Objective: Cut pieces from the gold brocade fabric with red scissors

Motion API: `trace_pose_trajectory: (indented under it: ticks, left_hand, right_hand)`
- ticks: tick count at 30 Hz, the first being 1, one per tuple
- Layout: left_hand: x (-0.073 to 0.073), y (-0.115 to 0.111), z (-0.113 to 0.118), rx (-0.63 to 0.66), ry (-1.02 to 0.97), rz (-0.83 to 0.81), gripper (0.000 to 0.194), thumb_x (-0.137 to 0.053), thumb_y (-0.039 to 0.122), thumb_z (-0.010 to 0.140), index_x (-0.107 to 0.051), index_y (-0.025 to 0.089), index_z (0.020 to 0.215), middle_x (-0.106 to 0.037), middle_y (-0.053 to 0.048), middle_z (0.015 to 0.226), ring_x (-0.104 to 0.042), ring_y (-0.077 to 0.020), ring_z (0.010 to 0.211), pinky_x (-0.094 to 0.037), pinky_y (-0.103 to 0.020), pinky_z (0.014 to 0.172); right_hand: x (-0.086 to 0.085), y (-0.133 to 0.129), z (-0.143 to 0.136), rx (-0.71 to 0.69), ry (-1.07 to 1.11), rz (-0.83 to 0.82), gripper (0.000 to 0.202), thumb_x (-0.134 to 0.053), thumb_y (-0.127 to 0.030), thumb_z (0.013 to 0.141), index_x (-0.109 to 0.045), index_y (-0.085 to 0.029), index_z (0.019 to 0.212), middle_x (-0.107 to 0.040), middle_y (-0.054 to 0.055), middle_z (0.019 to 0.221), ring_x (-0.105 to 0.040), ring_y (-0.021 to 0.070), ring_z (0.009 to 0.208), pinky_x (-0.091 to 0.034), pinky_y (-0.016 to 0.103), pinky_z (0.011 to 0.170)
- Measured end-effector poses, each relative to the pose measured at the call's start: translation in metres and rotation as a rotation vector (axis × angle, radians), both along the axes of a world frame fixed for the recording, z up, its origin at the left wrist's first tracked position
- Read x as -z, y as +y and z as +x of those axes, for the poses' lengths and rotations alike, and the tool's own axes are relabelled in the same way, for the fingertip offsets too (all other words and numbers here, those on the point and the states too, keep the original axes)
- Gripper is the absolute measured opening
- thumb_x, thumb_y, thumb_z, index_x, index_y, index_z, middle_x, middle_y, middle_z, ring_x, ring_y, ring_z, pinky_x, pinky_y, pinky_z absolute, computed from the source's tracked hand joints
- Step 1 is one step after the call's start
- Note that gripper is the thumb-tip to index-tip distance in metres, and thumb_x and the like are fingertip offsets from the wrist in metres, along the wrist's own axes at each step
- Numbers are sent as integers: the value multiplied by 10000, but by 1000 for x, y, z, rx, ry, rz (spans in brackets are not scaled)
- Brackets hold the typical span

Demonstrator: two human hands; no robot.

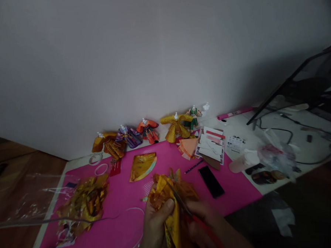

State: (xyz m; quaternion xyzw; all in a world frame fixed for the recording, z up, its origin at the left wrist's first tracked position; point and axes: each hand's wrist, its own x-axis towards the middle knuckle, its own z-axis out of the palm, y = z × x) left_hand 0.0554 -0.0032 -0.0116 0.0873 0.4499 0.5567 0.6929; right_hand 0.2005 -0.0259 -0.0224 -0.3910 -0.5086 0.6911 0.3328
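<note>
My left hand (157, 223) is closed on a bunched piece of golden-yellow fabric (173, 231), its thumb pressed on top. In my right hand (201, 222) is a pair of scissors (179, 199) with red handles, the blades lying against the upper part of the fabric. Motion blur and dim light hide whether the blades are apart. Behind the hands, a fan-shaped yellow cloth piece (143, 167) lies flat on the pink mat (117, 199). A heap of golden fabric scraps (88, 197) sits to the left, with clear plastic (34, 195) beside it.
Small doll garments on white stands line the wall, among them a yellow robe (176, 128) and an orange one (147, 131). A black phone (211, 181), a pencil (193, 167) and papers (211, 144) lie right of centre. Farther right are a bottle (244, 160) and a monitor (298, 79).
</note>
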Motion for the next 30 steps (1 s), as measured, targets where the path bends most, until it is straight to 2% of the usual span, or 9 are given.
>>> trace_pose_trajectory:
  ticks: [3,7,9,13,17,20,24,27,30]
  left_hand:
    - [0,0,-1,15,23,-4,654,-886,199,581,-657,226,1193,-794,-82,905,-758,-287,784,-609,-348,695]
    - [0,0,-2,5,37,-7,661,-897,211,568,-656,228,1183,-792,-71,886,-758,-280,762,-606,-346,694]
    - [1,0,-3,7,28,-7,665,-898,213,567,-650,232,1184,-789,-68,871,-757,-285,768,-605,-348,692]
    - [1,0,-3,18,23,17,636,-888,205,584,-650,227,1173,-782,-72,859,-754,-289,779,-605,-354,694]
    - [5,1,-4,31,-34,46,629,-883,200,591,-646,229,1173,-772,-64,820,-753,-288,774,-603,-356,692]
    - [6,2,-4,44,-65,49,618,-883,215,583,-654,231,1158,-764,-58,787,-754,-295,758,-604,-367,680]
    - [5,2,-4,32,-32,30,639,-899,216,545,-668,237,1141,-775,-66,829,-755,-299,770,-606,-368,684]
    - [3,0,-5,15,0,9,661,-905,219,532,-667,232,1148,-780,-72,849,-756,-298,753,-605,-370,681]
    - [3,-1,-6,13,17,-5,661,-900,210,538,-665,222,1155,-780,-74,833,-756,-302,745,-603,-373,677]
  right_hand:
    - [-6,-1,0,61,-23,2,517,-599,-651,875,-695,-158,996,-632,55,887,-580,214,835,-490,297,728]
    - [-14,-2,2,10,-26,-31,513,-613,-630,877,-707,-157,1052,-661,61,934,-605,243,886,-509,311,751]
    - [-14,-4,3,43,-65,-36,510,-613,-623,880,-705,-164,1083,-662,74,984,-605,258,926,-514,320,767]
    - [-1,-8,-1,98,-81,-35,503,-583,-628,898,-698,-171,1071,-659,83,1000,-594,255,958,-510,328,800]
    - [21,-6,-14,81,12,-3,597,-571,-743,828,-701,-165,906,-627,40,801,-579,209,781,-489,294,685]
    - [37,-7,-20,106,-3,38,620,-594,-774,783,-702,-171,876,-607,29,772,-561,199,751,-466,288,654]
    - [53,-12,-26,123,-59,32,645,-545,-797,795,-699,-175,858,-578,23,731,-533,183,695,-435,275,588]
    - [52,-17,-22,118,-90,6,621,-551,-774,813,-707,-181,909,-592,29,749,-556,195,714,-449,278,593]
    - [38,-20,-8,175,-117,-16,567,-614,-705,824,-693,-201,1072,-646,60,918,-600,230,831,-484,285,643]
